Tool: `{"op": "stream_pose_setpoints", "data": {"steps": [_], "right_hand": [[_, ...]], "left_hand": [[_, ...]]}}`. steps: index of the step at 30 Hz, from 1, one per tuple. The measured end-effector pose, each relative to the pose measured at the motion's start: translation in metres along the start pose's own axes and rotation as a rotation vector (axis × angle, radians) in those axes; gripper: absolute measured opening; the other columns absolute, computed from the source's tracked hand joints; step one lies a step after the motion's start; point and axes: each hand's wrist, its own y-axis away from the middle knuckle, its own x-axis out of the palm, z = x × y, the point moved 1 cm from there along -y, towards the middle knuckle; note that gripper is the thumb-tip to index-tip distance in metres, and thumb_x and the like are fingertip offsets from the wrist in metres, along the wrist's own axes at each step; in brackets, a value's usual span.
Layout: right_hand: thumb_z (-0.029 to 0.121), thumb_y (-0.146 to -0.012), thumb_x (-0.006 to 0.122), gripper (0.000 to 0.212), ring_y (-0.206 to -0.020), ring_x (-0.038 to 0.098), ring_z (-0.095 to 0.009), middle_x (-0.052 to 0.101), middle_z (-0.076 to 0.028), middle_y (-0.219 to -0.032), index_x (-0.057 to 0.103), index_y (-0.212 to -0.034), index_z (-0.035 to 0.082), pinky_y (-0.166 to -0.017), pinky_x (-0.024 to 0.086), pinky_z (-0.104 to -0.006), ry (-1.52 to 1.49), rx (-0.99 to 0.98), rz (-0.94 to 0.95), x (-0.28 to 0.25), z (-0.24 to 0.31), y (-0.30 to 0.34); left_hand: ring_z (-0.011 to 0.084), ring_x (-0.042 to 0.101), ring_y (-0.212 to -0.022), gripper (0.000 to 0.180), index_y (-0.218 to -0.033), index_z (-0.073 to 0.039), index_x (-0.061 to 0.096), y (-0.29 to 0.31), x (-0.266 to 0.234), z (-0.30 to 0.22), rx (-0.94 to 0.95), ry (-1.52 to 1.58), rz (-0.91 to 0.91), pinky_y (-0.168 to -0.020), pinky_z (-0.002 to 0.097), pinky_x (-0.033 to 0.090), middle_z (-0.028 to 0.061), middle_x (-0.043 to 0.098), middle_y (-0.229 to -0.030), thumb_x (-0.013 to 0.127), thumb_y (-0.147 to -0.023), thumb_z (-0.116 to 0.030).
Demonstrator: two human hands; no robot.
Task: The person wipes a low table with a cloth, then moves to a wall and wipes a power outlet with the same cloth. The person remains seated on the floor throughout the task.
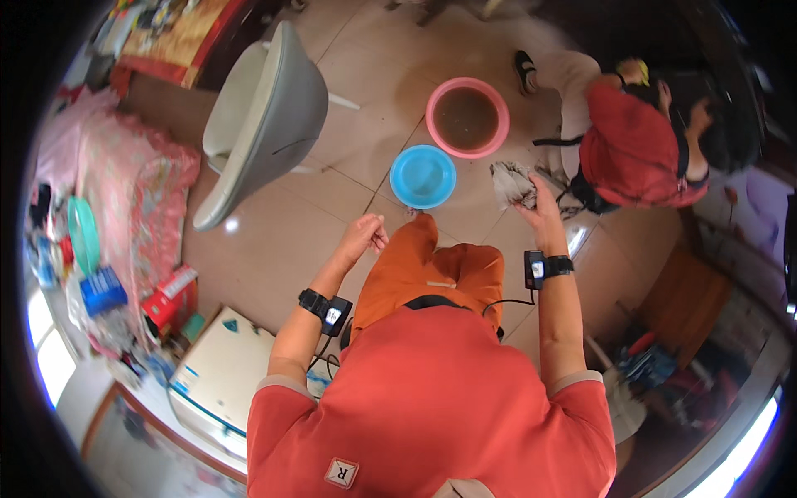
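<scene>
My right hand is closed around a crumpled greyish-white cloth, held out to the right of the basins. Loosely curled, my left hand hovers beside my left knee, and nothing shows in its fingers. Just ahead of my feet a blue basin sits on the floor; it seems to hold clear water. Beyond it, slightly to the right, stands a pink basin filled with murky brown water. Neither hand touches a basin.
A grey chair stands at the left, near a bed with a pink cover. Another person in a red top bends over at the right. A white cabinet is behind my left arm, and a wooden board lies at the right.
</scene>
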Motion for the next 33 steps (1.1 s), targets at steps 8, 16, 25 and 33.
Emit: {"op": "stream_pose_setpoints", "data": {"steps": [8,16,25,33], "right_hand": [[0.021,-0.088,0.072,0.046,-0.111,0.057,-0.027,0.059,-0.007,-0.128,0.056,-0.130,0.011,-0.092,0.049,-0.0409,0.967,-0.544,0.404,0.008,0.012,-0.132],[0.004,-0.077,0.078,0.064,-0.117,0.057,-0.026,0.059,-0.011,-0.127,0.051,-0.136,0.006,-0.097,0.048,-0.0410,1.241,-0.339,0.668,-0.025,-0.020,-0.284],[0.000,-0.082,0.070,0.061,-0.116,0.058,-0.019,0.058,-0.008,-0.132,0.049,-0.138,0.006,-0.101,0.047,-0.0372,1.040,-0.327,0.493,-0.125,-0.071,-0.507],[0.024,-0.082,0.074,0.066,-0.127,0.051,-0.027,0.056,-0.015,-0.134,0.047,-0.141,0.009,-0.106,0.042,-0.0421,0.407,-0.213,0.103,-0.048,-0.104,-0.552]], "left_hand": [[0.0147,0.060,-0.064,0.028,-0.087,-0.006,0.055,0.012,0.051,0.065,-0.059,0.327,-0.393,-0.057,0.0281,0.050,0.0092,0.063,-0.078,0.049,-0.103,-0.028],[0.0132,0.061,-0.062,0.029,-0.088,-0.004,0.058,-0.017,0.152,0.184,-0.231,0.568,-0.620,-0.056,0.0262,0.051,0.0082,0.065,-0.076,0.051,-0.101,-0.028],[0.0112,0.061,-0.064,0.027,-0.097,-0.003,0.063,-0.182,0.129,0.319,-0.142,0.541,-0.510,-0.057,0.0253,0.052,0.0048,0.064,-0.075,0.049,-0.101,-0.026],[0.0122,0.063,-0.068,0.032,-0.104,-0.003,0.065,-0.274,0.013,0.418,-0.126,0.287,-0.647,-0.061,0.0252,0.052,0.0048,0.065,-0.079,0.052,-0.100,-0.032]]}}
